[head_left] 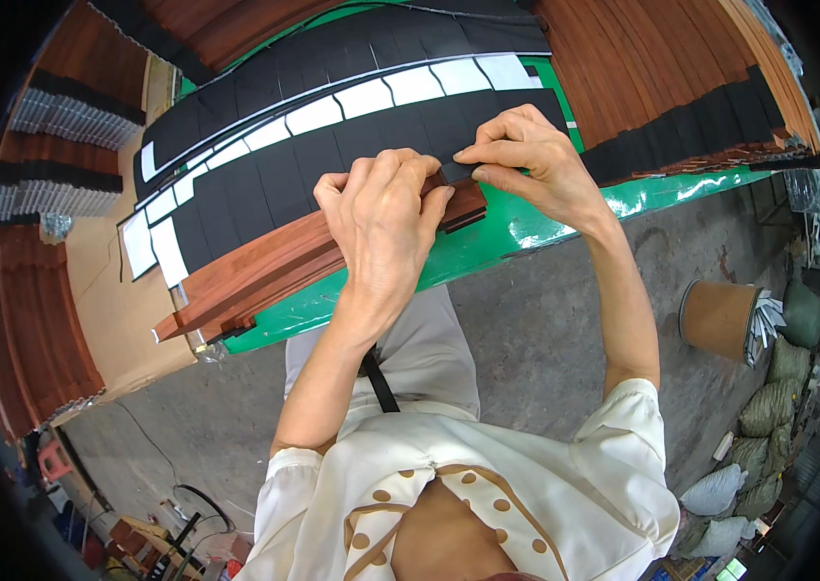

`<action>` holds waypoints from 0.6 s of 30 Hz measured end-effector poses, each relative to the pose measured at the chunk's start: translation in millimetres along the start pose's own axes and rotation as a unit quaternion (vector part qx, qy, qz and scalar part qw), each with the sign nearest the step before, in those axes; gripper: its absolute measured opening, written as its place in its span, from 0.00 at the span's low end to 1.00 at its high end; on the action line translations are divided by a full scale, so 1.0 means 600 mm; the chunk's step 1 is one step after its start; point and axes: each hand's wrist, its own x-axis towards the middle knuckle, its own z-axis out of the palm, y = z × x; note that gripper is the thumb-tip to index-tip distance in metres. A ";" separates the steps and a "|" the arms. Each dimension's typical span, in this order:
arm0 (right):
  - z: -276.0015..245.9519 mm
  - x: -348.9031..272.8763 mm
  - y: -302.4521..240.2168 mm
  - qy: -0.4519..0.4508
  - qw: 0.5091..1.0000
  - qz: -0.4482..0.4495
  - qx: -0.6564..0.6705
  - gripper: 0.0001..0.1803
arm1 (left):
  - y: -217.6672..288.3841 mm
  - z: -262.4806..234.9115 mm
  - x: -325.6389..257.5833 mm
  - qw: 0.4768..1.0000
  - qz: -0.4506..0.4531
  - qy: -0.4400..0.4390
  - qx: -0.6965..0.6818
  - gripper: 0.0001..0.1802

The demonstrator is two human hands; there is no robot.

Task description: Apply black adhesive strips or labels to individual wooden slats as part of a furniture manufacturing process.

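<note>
A long reddish-brown wooden strip (265, 259) lies along the near edge of a green-covered table. My left hand (381, 213) is closed over it, thumb and fingers around its upper edge close to its right end. Beside it, my right hand (536, 165) pinches the edge of a black piece (458, 172) at that end of the wood; the fingertips partly hide it. Just behind lies a row of flat black pieces (284, 174). White backing (362, 100) shows along the far side of this row, and a second black row (333, 70) lies beyond.
Stacked brown wooden strips with black ends (662, 77) cover the table's right side. More stacks (32, 320) stand at the left on tan board (105, 290). The green table edge (526, 232) runs before me. A brown bin (718, 318) and several sacks (763, 407) are on the floor.
</note>
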 end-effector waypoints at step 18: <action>-0.012 -0.027 0.028 0.034 0.991 0.089 0.091 0.14 | 0.002 -0.001 0.001 0.999 0.035 -0.007 0.011 0.10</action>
